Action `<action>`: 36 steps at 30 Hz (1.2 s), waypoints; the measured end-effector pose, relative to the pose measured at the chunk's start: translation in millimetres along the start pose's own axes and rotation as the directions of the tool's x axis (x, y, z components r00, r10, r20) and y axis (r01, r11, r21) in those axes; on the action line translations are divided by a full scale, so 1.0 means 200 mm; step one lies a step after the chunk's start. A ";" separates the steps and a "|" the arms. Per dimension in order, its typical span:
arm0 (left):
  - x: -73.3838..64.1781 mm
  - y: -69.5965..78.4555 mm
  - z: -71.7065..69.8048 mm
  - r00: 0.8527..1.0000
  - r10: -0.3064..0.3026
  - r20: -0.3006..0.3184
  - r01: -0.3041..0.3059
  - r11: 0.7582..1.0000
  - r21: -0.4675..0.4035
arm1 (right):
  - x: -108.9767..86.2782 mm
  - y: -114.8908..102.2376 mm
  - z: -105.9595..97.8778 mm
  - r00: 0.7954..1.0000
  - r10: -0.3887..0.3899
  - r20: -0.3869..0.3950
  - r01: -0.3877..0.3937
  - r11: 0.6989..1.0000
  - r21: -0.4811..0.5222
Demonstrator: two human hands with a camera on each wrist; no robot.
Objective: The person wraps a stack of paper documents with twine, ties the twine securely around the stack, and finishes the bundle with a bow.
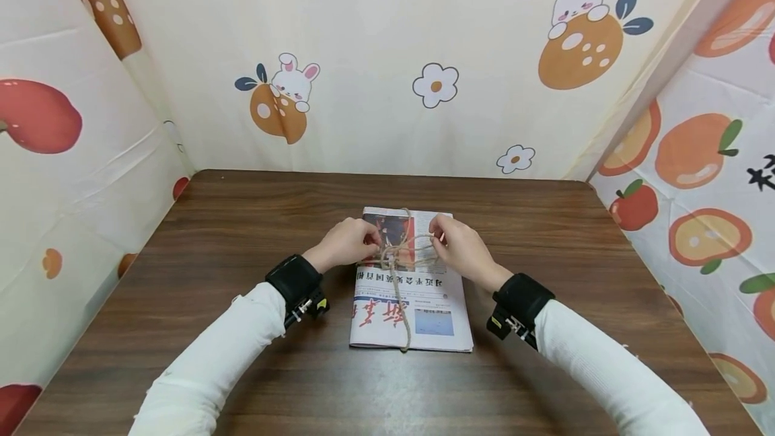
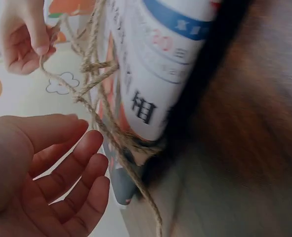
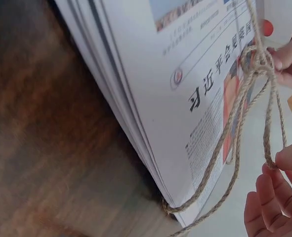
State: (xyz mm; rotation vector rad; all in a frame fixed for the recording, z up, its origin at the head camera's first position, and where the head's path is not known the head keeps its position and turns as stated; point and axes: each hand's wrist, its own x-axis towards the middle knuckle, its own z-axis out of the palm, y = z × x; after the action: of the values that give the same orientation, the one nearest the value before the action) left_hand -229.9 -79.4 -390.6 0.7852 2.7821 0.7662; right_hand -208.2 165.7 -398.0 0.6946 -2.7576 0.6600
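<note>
A folded stack of newspapers [image 1: 432, 295] lies on the table, with twine [image 1: 396, 288] running lengthwise and across it. The strands meet in a knot with loose loops [image 3: 257, 61] near the upper part of the stack. My right hand [image 1: 463, 251] pinches a strand of the twine between thumb and fingertips, right of the knot. On the other side, my left hand [image 1: 348, 244] hovers beside the knot, its fingers [image 2: 89, 145] loosely bent. Thumb and fingertips are close to the twine in the left wrist view, with a gap between them and no strand inside.
The brown wooden table [image 1: 254, 207] reaches back to a pale curtain [image 1: 363, 32] printed with rabbits and flowers. Fruit-print cloth [image 1: 696, 106] hangs along the right side, and similar cloth covers the left. Each wrist wears a black strap [image 1: 294, 282] with a small device.
</note>
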 end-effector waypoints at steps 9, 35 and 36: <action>-0.03 -0.02 0.05 0.999 0.046 0.007 -0.047 0.995 0.083 | 0.05 0.01 0.03 0.988 -0.154 -0.011 0.151 0.981 -0.118; -0.02 0.01 0.08 1.000 -0.014 -0.028 0.017 0.994 0.112 | 0.09 0.01 0.11 0.960 -0.264 0.090 0.278 0.925 -0.258; -0.02 0.01 0.08 1.000 -0.015 -0.028 0.018 0.994 0.111 | 0.08 0.00 0.10 0.960 -0.262 0.103 0.280 0.925 -0.256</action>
State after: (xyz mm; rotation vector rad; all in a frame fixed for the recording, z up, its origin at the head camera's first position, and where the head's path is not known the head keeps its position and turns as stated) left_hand -221.3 -73.6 -403.4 0.7753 2.8727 0.6278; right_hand -225.3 150.0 -410.9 1.0230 -2.6632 0.2031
